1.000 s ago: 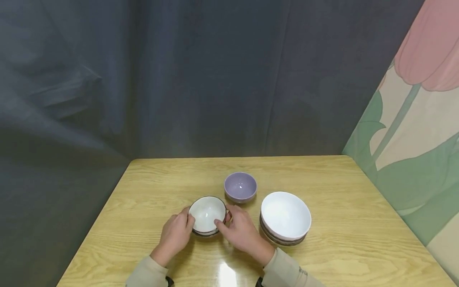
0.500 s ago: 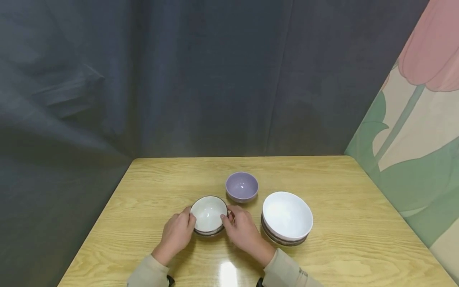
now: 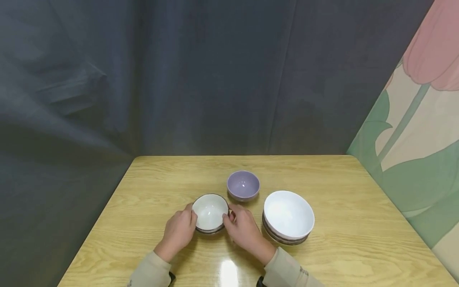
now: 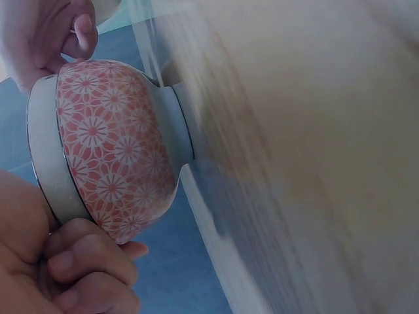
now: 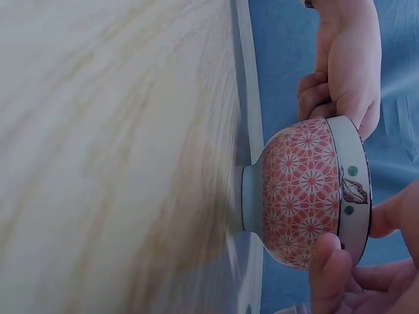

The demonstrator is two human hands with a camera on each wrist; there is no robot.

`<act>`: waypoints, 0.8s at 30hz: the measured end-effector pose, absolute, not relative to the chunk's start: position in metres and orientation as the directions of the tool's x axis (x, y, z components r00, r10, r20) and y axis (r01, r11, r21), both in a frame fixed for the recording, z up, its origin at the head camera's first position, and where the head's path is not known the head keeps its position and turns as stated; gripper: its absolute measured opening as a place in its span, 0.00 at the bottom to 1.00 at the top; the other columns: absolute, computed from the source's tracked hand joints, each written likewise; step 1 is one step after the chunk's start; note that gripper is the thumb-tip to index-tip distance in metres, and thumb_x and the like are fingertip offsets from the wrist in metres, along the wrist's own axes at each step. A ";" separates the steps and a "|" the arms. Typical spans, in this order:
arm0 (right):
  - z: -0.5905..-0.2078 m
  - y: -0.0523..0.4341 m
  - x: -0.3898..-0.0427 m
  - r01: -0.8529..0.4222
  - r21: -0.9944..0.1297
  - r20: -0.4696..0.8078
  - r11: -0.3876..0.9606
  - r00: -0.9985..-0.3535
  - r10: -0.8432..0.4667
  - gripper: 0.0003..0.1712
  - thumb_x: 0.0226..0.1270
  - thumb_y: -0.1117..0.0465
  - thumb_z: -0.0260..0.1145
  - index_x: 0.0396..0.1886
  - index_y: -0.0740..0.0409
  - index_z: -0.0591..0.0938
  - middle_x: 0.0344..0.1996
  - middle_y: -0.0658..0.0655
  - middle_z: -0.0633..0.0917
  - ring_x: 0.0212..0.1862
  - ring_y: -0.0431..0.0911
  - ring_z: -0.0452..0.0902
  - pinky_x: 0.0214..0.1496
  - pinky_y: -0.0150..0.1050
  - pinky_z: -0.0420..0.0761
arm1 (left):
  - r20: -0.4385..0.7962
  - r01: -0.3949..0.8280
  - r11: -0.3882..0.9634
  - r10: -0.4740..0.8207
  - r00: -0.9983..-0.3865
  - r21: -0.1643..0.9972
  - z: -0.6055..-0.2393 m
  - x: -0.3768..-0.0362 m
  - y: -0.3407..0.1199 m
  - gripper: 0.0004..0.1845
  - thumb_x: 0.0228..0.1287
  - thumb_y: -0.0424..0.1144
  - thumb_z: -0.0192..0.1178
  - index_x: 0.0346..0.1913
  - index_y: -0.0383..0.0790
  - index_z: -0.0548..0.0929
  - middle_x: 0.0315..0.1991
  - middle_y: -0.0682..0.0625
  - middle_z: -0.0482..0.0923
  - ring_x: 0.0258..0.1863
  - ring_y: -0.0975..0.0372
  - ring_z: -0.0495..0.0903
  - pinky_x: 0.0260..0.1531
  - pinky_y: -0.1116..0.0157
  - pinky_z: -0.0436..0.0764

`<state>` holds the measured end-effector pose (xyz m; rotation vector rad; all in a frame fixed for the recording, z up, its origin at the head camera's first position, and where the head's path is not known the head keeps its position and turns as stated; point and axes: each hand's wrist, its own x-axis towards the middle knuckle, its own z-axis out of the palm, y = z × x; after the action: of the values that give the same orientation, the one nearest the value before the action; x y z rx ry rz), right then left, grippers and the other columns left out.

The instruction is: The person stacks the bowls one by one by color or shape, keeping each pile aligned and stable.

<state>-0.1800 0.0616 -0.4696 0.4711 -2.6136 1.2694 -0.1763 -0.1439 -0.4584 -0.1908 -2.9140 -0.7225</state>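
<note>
Gripping the patterned bowl on the table, both hands curl round its sides.

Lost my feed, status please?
Both hands, left hand and right hand, grip patterned bowl on table. Purple bowl just behind.

I've nudged the patterned bowl slightly away from me. My right hand has drawn closer against its side.
</note>
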 end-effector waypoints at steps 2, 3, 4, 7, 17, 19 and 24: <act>-0.468 0.062 -0.180 -0.363 -0.725 0.308 0.586 -0.931 -0.196 0.14 0.65 0.63 0.65 0.44 0.69 0.83 0.24 0.48 0.75 0.24 0.34 0.67 0.28 0.30 0.72 | 0.159 0.161 0.875 0.098 -0.982 0.457 -0.458 -0.177 -0.144 0.19 0.73 0.33 0.47 0.58 0.23 0.77 0.39 0.33 0.85 0.33 0.51 0.85 0.29 0.51 0.82; -0.467 0.062 -0.180 -0.362 -0.724 0.306 0.588 -0.931 -0.197 0.14 0.65 0.63 0.65 0.44 0.69 0.83 0.24 0.48 0.75 0.24 0.34 0.67 0.28 0.30 0.72 | 0.157 0.163 0.873 0.101 -0.982 0.459 -0.458 -0.177 -0.144 0.19 0.73 0.33 0.47 0.58 0.23 0.77 0.39 0.33 0.85 0.33 0.50 0.85 0.29 0.51 0.82; -0.466 0.062 -0.180 -0.356 -0.726 0.299 0.588 -0.934 -0.196 0.14 0.65 0.63 0.65 0.44 0.69 0.83 0.24 0.48 0.75 0.24 0.34 0.67 0.28 0.30 0.72 | 0.155 0.166 0.871 0.105 -0.982 0.463 -0.457 -0.178 -0.144 0.19 0.73 0.33 0.47 0.57 0.23 0.77 0.39 0.33 0.85 0.32 0.51 0.85 0.29 0.51 0.82; -0.464 0.062 -0.180 -0.349 -0.738 0.281 0.578 -0.937 -0.207 0.07 0.66 0.63 0.64 0.37 0.64 0.83 0.24 0.48 0.75 0.23 0.34 0.67 0.26 0.30 0.72 | 0.140 0.168 0.861 0.114 -0.984 0.479 -0.456 -0.178 -0.145 0.18 0.73 0.32 0.47 0.56 0.22 0.78 0.39 0.33 0.85 0.31 0.54 0.83 0.29 0.52 0.82; -0.462 0.061 -0.180 -0.285 -0.779 0.217 0.558 -0.958 -0.186 0.13 0.69 0.60 0.64 0.45 0.66 0.83 0.25 0.47 0.76 0.19 0.33 0.69 0.24 0.31 0.73 | 0.044 0.136 0.812 0.135 -0.990 0.568 -0.449 -0.183 -0.153 0.19 0.74 0.34 0.47 0.58 0.25 0.78 0.36 0.40 0.84 0.24 0.60 0.73 0.25 0.61 0.75; -0.461 0.061 -0.181 -0.274 -0.777 0.215 0.567 -0.962 -0.170 0.21 0.70 0.59 0.63 0.55 0.70 0.81 0.25 0.47 0.77 0.19 0.33 0.68 0.25 0.31 0.72 | 0.033 0.125 0.811 0.130 -0.991 0.572 -0.447 -0.185 -0.154 0.19 0.76 0.36 0.47 0.57 0.25 0.79 0.36 0.40 0.84 0.27 0.57 0.77 0.27 0.58 0.77; -0.461 0.061 -0.184 -0.290 -0.768 0.234 0.571 -0.957 -0.170 0.23 0.69 0.63 0.63 0.60 0.71 0.79 0.28 0.49 0.79 0.21 0.33 0.68 0.27 0.32 0.73 | 0.029 0.127 0.801 0.136 -0.990 0.585 -0.447 -0.188 -0.155 0.19 0.79 0.37 0.44 0.55 0.26 0.81 0.46 0.37 0.85 0.39 0.53 0.83 0.37 0.53 0.83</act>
<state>-0.1842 0.0609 -0.4613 0.3917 -2.6633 1.3399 -0.1880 -0.1552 -0.4473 -0.2186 -2.9955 -0.9704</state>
